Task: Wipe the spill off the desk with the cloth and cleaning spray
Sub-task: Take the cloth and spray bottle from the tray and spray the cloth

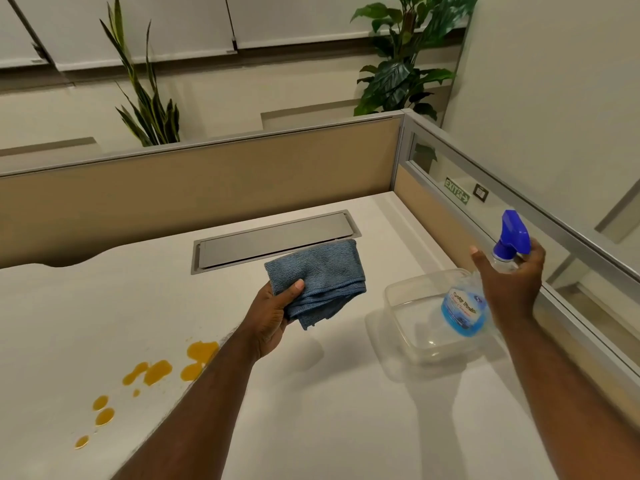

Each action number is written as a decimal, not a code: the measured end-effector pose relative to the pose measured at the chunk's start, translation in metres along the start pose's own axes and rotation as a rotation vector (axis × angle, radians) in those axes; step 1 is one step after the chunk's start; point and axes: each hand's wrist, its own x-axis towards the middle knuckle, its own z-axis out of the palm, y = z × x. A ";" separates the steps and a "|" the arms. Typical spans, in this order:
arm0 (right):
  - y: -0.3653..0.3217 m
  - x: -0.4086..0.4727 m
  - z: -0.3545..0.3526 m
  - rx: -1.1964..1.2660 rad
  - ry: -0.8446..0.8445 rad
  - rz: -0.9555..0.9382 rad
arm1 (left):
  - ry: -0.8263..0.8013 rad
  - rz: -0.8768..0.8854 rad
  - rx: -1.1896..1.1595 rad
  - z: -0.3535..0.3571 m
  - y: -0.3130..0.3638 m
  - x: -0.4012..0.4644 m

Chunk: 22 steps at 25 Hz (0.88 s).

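An orange spill (pixel 157 371) lies in several drops and puddles on the white desk (pixel 329 410), at the lower left, partly hidden by my left forearm. My left hand (pixel 273 317) holds a folded blue cloth (pixel 320 280) above the middle of the desk, thumb on top. My right hand (pixel 510 284) grips a clear spray bottle (pixel 464 311) with blue liquid and a blue trigger head (pixel 512 235), held in the air to the right, nozzle pointing up and away.
A clear plastic container (pixel 408 327) sits on the desk under the bottle. A grey cable hatch (pixel 273 242) is set in the desk behind the cloth. Beige partitions (pixel 207 192) wall the back and right sides. Plants stand beyond.
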 end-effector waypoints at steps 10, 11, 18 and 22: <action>0.018 0.014 0.013 0.004 -0.167 -0.026 | 0.057 0.037 -0.028 -0.009 0.016 -0.011; 0.017 0.014 0.014 0.001 -0.170 -0.059 | 0.063 0.042 -0.033 -0.010 0.017 -0.011; -0.038 -0.008 0.008 0.008 -0.121 -0.339 | 0.081 0.098 -0.068 -0.016 0.023 -0.006; -0.099 -0.038 0.014 0.068 -0.312 -0.462 | 0.079 0.144 -0.097 -0.019 0.037 0.003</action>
